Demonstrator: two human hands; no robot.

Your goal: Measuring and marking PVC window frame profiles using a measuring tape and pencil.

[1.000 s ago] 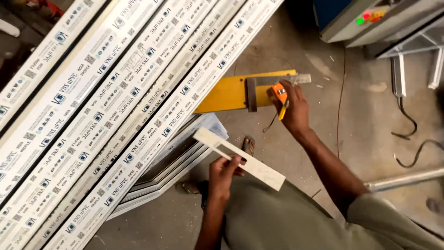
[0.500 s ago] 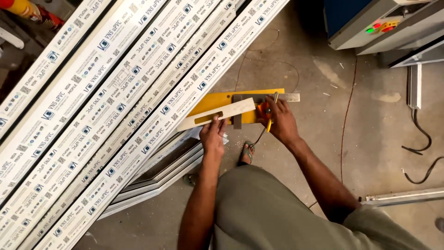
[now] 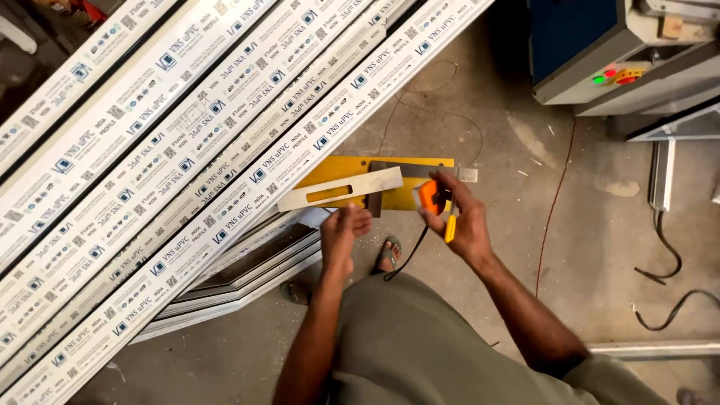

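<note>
Workshop floor (image 3: 600,247), bare concrete, dusty, thin wires trailing across it.

Profiles (image 3: 172,172): long white window sections in printed film, stacked slantwise, up and left of both hands. Frame pieces (image 3: 240,274) lie under them, below-left of the left fingers.

Machine (image 3: 622,52): grey and blue cabinet with coloured buttons, well up and right of the right fingers.

Yellow plate (image 3: 337,171): flat on the floor, just beyond both sets of fingertips.

White strip (image 3: 341,189): short slotted offcut, lying across the yellow plate. Left hand (image 3: 343,234) pinches its lower edge, fingers closed on it.

Tape measure (image 3: 430,196): orange case, gripped in the curled fingers of the right hand (image 3: 461,221); a yellow pencil-like item (image 3: 450,228) sits in the same grasp, a cord dangling below.

State of work: strip positioned on the plate, tape in hand but no blade seen drawn out; measuring or marking looks still to come.
</note>
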